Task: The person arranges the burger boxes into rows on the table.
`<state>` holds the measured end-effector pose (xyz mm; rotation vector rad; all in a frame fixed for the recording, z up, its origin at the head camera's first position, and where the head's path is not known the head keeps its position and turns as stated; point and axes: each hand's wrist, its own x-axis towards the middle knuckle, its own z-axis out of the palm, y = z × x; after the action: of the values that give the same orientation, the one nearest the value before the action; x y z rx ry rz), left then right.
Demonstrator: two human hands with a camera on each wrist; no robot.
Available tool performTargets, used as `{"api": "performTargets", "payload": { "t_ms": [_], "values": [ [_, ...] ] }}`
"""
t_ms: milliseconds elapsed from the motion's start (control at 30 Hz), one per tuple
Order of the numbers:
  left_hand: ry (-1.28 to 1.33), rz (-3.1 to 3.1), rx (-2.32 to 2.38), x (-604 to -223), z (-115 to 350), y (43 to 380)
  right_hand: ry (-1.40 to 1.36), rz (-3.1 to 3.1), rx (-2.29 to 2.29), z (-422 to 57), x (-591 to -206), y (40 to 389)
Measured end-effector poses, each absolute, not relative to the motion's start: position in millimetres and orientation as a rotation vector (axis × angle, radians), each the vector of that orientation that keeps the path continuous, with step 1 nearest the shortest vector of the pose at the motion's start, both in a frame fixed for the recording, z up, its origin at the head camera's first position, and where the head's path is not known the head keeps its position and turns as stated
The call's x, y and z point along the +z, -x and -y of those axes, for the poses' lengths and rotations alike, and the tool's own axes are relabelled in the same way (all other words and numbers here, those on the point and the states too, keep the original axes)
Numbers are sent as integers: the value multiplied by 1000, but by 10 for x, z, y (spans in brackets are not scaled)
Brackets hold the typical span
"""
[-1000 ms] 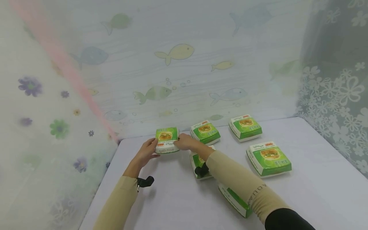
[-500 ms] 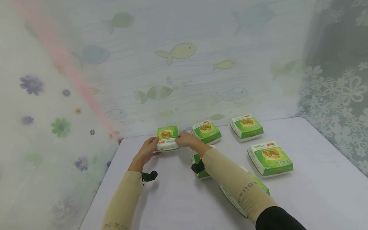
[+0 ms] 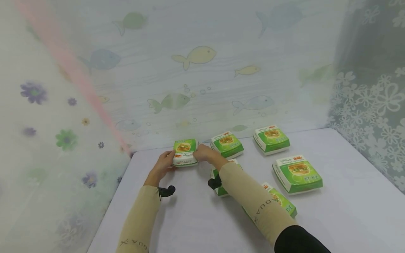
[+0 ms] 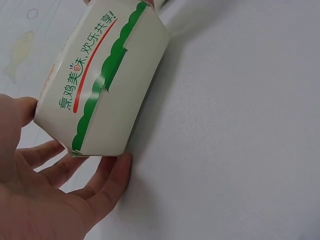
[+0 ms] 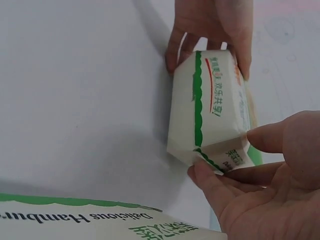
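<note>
At the back left of the table, a green and white hamburger box (image 3: 185,154) sits between my two hands. My left hand (image 3: 162,164) grips its left end, thumb on the upper edge and fingers spread along the lower corner in the left wrist view. From the other end my right hand (image 3: 206,154) pinches the box, its thumb (image 5: 267,136) on top and fingers underneath. The printed white side (image 4: 112,85) faces the left wrist camera. Close below the right wrist lies another hamburger box (image 3: 220,189), partly hidden by the arm.
Similar boxes lie to the right: a back middle box (image 3: 226,144), a back right box (image 3: 271,140) and a right box (image 3: 297,174). The right sleeve (image 3: 253,196) covers part of a front box (image 3: 284,203). A fish-print curtain (image 3: 202,84) hangs behind the white table (image 3: 190,218).
The held box has moved slightly back, both hands staying on it. My left forearm has shifted right, and my right forearm has shifted left, exposing more of the front box.
</note>
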<state>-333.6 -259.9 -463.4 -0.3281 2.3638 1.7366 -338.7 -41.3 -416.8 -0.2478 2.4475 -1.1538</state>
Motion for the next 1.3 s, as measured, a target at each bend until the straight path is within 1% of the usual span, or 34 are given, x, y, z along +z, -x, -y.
{"api": "performTargets", "payload": {
  "t_ms": [367, 733, 1067, 1300],
  "values": [
    [352, -2410, 1692, -4657, 2584, 3347, 233, -2427, -1149, 424, -4226, 3444],
    [338, -2478, 1623, -4715, 2475, 3356, 226, -2430, -1176, 354, -4258, 3468],
    [292, -2540, 1489, -4627, 2639, 3282, 277, -2484, -1133, 269, -4076, 3317],
    [206, -2616, 1387, -4490, 2774, 3102, 417, -2551, -1046, 120, -3913, 3188]
  ]
}}
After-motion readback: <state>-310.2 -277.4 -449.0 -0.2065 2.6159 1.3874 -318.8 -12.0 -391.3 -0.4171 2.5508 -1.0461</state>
